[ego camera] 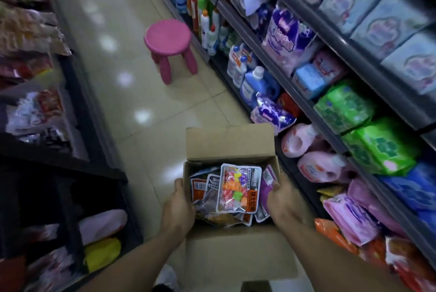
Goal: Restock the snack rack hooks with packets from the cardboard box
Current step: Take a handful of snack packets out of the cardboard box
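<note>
- Left hand (178, 206) grips the left wall of the cardboard box (230, 145), fingers curled over its rim.
- Right hand (284, 199) clasps the right wall likewise.
- 2 forearms reach forward, carrying the box above the aisle floor.
- Snack packets (238, 189) lie inside the box.
</note>
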`<state>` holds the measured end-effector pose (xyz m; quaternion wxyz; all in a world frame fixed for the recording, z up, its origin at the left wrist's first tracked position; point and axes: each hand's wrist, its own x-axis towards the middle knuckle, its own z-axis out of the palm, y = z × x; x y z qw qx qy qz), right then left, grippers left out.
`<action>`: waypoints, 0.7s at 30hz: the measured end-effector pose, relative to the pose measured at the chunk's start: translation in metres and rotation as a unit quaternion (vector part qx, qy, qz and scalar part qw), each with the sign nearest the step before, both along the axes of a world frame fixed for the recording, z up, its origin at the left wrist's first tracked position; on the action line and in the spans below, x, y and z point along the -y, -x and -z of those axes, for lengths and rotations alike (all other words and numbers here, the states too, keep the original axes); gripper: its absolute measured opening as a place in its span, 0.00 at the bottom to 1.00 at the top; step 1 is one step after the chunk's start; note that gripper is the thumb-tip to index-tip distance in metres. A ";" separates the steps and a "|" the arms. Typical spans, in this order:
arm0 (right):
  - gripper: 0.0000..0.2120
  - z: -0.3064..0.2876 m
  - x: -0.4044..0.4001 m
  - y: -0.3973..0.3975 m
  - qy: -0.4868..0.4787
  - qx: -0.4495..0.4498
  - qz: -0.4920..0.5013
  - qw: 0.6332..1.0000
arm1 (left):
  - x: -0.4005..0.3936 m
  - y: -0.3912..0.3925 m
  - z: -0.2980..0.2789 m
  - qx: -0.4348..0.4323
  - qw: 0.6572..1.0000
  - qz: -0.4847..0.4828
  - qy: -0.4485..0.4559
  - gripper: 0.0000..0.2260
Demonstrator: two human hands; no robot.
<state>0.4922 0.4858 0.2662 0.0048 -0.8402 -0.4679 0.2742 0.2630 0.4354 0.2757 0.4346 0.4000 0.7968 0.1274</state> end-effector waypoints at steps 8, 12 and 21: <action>0.15 0.013 -0.143 0.006 0.015 -0.013 -0.137 0.990 | -0.081 -0.023 0.011 -0.039 0.985 -0.165 -0.004 0.10; 0.16 0.020 -0.201 0.042 0.018 0.003 -0.224 0.974 | -0.110 -0.011 0.024 -0.044 0.970 -0.239 0.022 0.10; 0.15 0.071 -0.296 0.166 0.044 0.021 -0.344 0.938 | -0.163 0.065 0.085 0.005 0.927 -0.373 0.025 0.07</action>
